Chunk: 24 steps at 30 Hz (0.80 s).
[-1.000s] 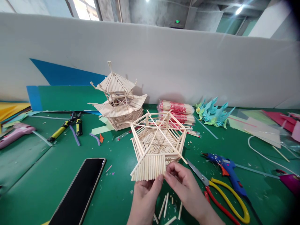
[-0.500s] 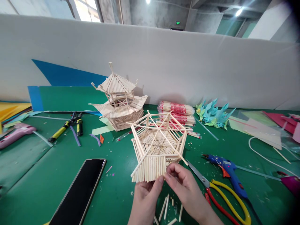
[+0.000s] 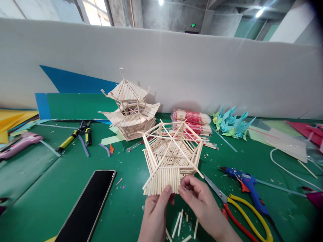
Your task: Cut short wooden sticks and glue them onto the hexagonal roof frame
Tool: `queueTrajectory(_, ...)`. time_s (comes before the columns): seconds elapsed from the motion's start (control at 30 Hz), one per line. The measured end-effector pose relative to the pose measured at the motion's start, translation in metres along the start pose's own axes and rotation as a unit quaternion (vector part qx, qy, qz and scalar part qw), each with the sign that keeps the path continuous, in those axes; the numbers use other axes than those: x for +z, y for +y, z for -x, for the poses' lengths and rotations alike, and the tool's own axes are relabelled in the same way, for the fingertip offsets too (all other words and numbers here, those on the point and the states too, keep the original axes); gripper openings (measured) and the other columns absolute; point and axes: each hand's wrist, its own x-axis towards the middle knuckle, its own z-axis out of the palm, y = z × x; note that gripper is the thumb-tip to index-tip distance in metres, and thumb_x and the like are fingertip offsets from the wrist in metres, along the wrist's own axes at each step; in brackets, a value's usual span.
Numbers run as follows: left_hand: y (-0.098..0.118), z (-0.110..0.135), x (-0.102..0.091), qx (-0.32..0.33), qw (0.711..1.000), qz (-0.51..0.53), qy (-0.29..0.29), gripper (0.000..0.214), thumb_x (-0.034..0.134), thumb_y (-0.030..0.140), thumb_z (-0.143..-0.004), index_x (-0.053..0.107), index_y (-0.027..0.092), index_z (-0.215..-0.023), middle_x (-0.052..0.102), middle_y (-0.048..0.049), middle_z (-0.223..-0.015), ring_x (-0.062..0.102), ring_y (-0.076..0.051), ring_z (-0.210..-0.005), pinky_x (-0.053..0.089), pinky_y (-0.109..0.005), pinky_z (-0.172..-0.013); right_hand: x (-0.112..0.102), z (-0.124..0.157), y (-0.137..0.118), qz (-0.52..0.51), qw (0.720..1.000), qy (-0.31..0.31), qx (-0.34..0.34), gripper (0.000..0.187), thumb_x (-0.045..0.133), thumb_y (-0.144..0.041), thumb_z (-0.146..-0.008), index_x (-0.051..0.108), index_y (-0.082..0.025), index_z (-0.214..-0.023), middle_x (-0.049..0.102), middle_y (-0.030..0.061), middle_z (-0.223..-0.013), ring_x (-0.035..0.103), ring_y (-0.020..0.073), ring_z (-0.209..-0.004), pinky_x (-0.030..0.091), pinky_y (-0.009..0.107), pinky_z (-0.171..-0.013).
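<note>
One pale hexagonal wooden-stick frame (image 3: pixel 172 157), hollow side up, is pinched at its near edge by left hand (image 3: pixel 155 212) and right hand (image 3: pixel 200 201)

Pale raw wood on a matt green desk (image 3: pixel 50 181)
The hexagonal stick frame (image 3: pixel 171 156) and the finished pagoda model (image 3: pixel 130 107) are bare, unvarnished wooden sticks, dry and matt; the phone (image 3: pixel 87 206) has a glossy black glass face; the scissors (image 3: pixel 227 201) pair dull metal blades with shiny yellow and red plastic loops; the glue gun (image 3: pixel 246 186) is smooth blue plastic; the folded cranes (image 3: pixel 230 122) are crisp paper
</note>
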Motion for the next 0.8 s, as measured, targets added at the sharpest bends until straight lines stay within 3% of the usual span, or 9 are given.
queueTrajectory(0.33, 0.007, 0.003, 0.003, 0.016, 0.999, -0.028, -0.024, 0.032, 0.075, 0.034, -0.054, 0.056, 0.015, -0.037, 0.055, -0.0001, -0.044, 0.053, -0.015, -0.051, 0.044, -0.027, -0.054, 0.002, -0.001, 0.000, -0.006, 1.000, 0.005, -0.005, 0.020, 0.051, -0.032, -0.083, 0.047, -0.018, -0.070, 0.046, -0.0047, -0.063, 0.042, 0.0091, -0.058, 0.035, 0.020, -0.054)
queueTrajectory(0.67, 0.011, 0.006, 0.005, -0.002, 0.999, -0.004, -0.037, 0.028, 0.074, 0.033, -0.055, 0.061, 0.013, -0.041, 0.062, -0.0039, -0.052, 0.055, -0.017, -0.057, 0.045, -0.026, -0.057, 0.000, 0.000, 0.000, -0.012, 1.000, 0.009, -0.004, 0.022, 0.051, -0.035, -0.083, 0.048, -0.018, -0.070, 0.043, -0.0049, -0.063, 0.038, 0.0090, -0.057, 0.033, 0.021, -0.053)
queueTrajectory(0.8, 0.009, 0.006, 0.008, -0.002, 0.997, -0.008, -0.083, 0.017, 0.075, 0.027, -0.056, 0.067, 0.013, -0.050, 0.066, -0.0046, -0.058, 0.056, -0.016, -0.059, 0.044, -0.024, -0.058, 0.000, -0.001, 0.002, 0.000, 1.000, 0.021, -0.003, 0.024, 0.048, -0.037, -0.084, 0.048, -0.017, -0.071, 0.040, -0.0054, -0.062, 0.033, 0.0083, -0.054, 0.029, 0.020, -0.049)
